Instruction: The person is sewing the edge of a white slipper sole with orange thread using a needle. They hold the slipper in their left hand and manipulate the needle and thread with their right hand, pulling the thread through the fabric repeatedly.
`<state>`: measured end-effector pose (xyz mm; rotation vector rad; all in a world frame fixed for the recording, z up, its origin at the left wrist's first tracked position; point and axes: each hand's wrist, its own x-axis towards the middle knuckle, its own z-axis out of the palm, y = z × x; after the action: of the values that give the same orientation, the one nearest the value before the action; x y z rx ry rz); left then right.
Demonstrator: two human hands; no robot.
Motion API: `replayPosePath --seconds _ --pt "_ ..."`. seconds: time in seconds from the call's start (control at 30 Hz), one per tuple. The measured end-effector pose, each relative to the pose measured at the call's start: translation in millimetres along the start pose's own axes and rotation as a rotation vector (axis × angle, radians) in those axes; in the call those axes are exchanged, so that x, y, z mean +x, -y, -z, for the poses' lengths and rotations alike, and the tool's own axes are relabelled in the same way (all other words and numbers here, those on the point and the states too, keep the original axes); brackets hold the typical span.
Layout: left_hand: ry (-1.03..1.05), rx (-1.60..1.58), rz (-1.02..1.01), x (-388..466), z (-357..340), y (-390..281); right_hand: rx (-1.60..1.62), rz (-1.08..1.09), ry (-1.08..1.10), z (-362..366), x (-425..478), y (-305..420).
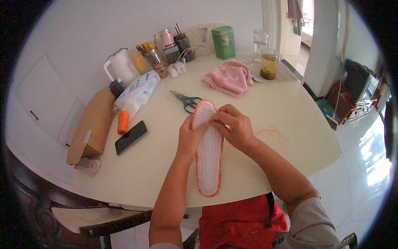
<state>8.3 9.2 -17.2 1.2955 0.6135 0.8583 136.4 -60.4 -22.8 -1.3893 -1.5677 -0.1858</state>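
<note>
A white knitted or crocheted shoe insole (209, 158) with orange stitching around its edge stands lengthwise before me, near the table's front edge. My left hand (190, 137) grips its upper left side, the thumb lying across its face. At the upper right edge of the insole, the fingertips of my right hand (234, 126) are pinched together close to my left thumb; whether they hold a needle cannot be made out. Orange thread (273, 128) lies in loose loops on the table to the right, partly behind my right forearm. Scissors with dark handles (187, 101) lie just beyond the insole.
To the left are a black smartphone (131, 138), an orange thread spool (123, 122), a cardboard box (93, 121) and a plastic package (140, 90). Farther back are a pink cloth (229, 77), a green tin (224, 42) and a glass mug of tea (269, 65).
</note>
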Motion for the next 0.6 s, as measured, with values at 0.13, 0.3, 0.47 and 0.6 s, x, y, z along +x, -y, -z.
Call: replayPosePath --seconds 0.13,0.3,0.47,0.6 --pt "-0.007 0.22 -0.153 7 4 13 -0.008 0.053 -0.02 2 5 9" --pt "-0.191 0.65 -0.285 19 23 23 1.068 -0.48 -0.307 33 12 39" --pt "-0.342 0.493 -0.393 28 43 20 0.921 -0.653 -0.25 137 -39 -6" --pt "-0.368 0.463 -0.435 29 50 19 0.883 -0.875 -0.534 290 -101 -84"
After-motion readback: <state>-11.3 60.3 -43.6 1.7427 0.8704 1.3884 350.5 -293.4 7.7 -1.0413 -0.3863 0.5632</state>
